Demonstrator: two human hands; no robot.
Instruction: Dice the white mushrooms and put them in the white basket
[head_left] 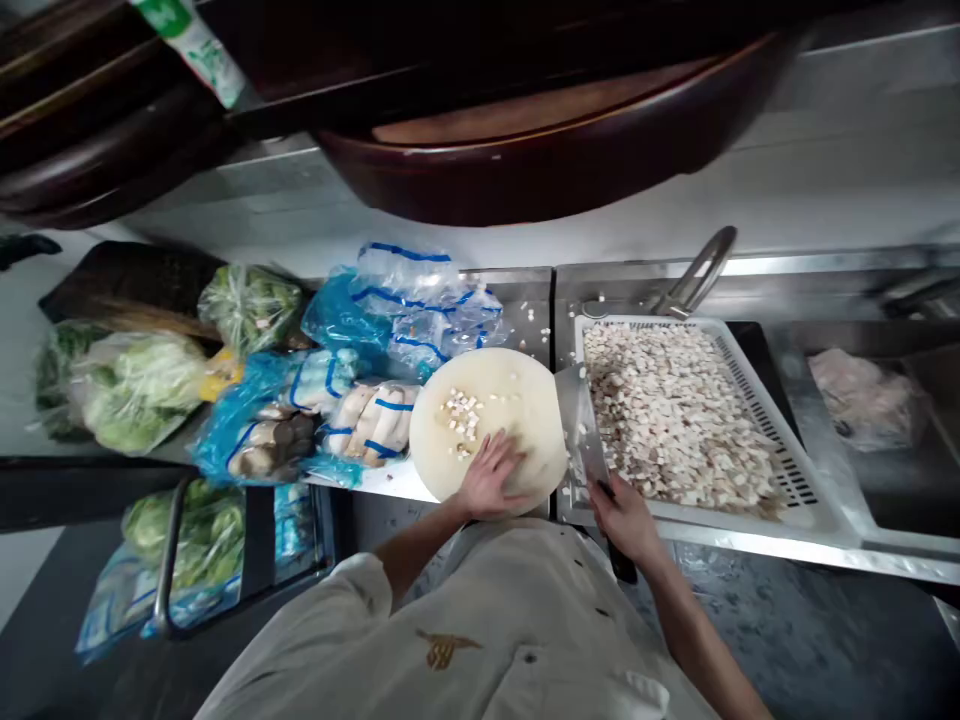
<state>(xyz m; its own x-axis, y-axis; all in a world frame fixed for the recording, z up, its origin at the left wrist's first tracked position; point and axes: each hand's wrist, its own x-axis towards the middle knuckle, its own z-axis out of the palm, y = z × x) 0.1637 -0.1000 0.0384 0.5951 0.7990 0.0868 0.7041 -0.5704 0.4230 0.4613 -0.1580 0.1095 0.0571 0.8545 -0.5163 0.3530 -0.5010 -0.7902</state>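
Note:
My left hand (493, 476) rests on the round cutting board (536, 400), its fingers spread and nothing held. Small white diced pieces (460, 416) lie on the board just beyond its fingertips. My right hand (625, 517) is wrapped round the black handle of a wide cleaver (583, 425). The blade is beside the board's right edge, next to a white perforated tray (814, 514). A thick layer of chopped pale and brown pieces (675, 415) fills much of the tray.
Left of the board lie bagged mushrooms (379, 422), blue-striped plastic bags (420, 300) and bagged greens (142, 385). A faucet (703, 272) rises behind the tray. Large dark round vessels (525, 180) hang low overhead. A bag (862, 395) lies in the right sink.

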